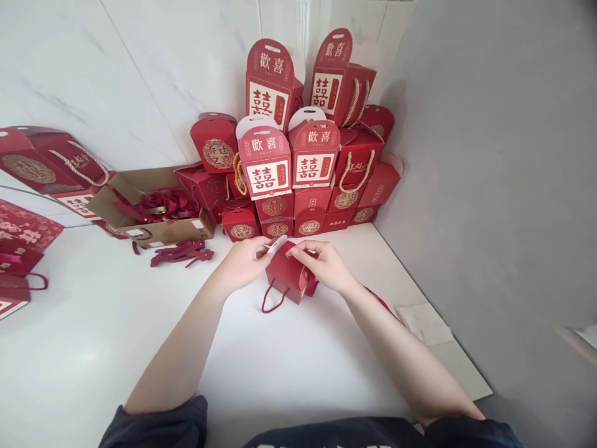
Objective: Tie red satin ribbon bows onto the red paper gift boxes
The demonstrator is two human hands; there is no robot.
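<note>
Left hand (248, 256), right hand (323, 264) pinching red box (283, 272) up top, white tabletop (116, 330) beneath; marbled wall (209, 50) eleven o'clock, grey wall (494, 186) three

The stacked boxes (313, 169) stand behind the handheld box (285, 272)

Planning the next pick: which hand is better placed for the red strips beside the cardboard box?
Probably the left hand: it is nearer the red strips; the right hand is farther, across the red box between them.
</note>
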